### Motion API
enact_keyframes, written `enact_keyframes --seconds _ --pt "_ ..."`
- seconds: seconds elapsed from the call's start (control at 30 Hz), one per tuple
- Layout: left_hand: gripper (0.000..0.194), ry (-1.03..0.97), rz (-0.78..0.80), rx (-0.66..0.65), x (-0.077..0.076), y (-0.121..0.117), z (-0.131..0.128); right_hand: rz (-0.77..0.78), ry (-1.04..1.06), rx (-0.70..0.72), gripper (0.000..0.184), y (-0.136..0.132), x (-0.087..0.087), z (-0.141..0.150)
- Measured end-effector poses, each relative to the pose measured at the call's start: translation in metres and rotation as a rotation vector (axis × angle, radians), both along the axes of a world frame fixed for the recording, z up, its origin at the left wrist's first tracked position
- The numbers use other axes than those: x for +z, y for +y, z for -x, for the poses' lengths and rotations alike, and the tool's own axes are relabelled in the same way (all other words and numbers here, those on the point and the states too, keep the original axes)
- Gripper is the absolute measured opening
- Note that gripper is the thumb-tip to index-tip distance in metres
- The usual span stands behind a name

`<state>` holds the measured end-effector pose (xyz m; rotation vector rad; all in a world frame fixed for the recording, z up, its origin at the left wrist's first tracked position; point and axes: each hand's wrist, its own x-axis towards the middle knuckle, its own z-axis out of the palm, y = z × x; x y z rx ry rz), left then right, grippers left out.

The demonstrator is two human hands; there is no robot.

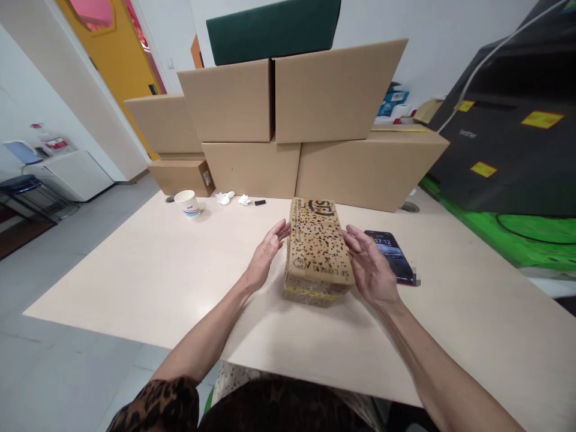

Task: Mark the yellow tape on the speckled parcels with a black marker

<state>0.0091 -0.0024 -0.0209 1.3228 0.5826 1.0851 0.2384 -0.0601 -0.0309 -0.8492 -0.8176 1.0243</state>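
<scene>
A brown cardboard box (317, 243) with black speckles and SF Express print sits on the table in front of me, a yellow strip along its near side. To its left is my left hand (266, 255), fingers stretched forward and thumb raised; the fingertips come close to the box's side, and I cannot tell if they touch. My right hand (371, 267) flanks the opposite side, fingers extended and palm facing the box. Neither hand is wrapped around it. A phone (396, 258) with its screen lit lies just beyond my right hand, partly hidden by it.
Plain cardboard boxes (252, 171) are stacked along the table's back, with a dark green box (274, 33) on top. A paper cup (187, 203), crumpled tissues (225, 197) and a small black piece (260, 203) lie before them. A large black case (508, 126) stands right.
</scene>
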Motion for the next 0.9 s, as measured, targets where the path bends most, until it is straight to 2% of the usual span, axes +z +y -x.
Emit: enact_keyframes --seconds 0.1,0.17,0.23,0.37,0.47,0.67,0.9 --pt "0.073 0.064 0.157 -0.006 0.001 -0.001 -0.003 0.096 -0.011 0.029 0.045 0.003 -0.006 0.001" --pt "0.071 0.070 0.191 -0.037 0.001 -0.002 -0.004 0.116 -0.024 0.051 0.049 0.001 -0.005 0.003" --pt "0.067 0.038 0.121 -0.053 0.003 -0.004 -0.003 0.075 -0.015 0.054 0.049 -0.002 -0.001 0.004" --pt "0.060 -0.061 -0.131 -0.021 0.012 -0.006 0.002 -0.048 0.027 0.039 0.048 -0.009 0.010 0.003" --pt "0.061 -0.137 -0.142 0.023 0.018 -0.007 0.004 -0.039 0.000 0.038 0.048 -0.010 0.012 0.002" --pt "0.061 -0.118 0.009 0.102 0.014 -0.002 -0.001 0.069 0.006 0.027 0.039 0.000 -0.004 0.002" --pt "0.055 0.105 0.117 0.012 0.004 0.003 -0.006 0.168 -0.191 0.039 0.049 0.005 -0.025 -0.002"
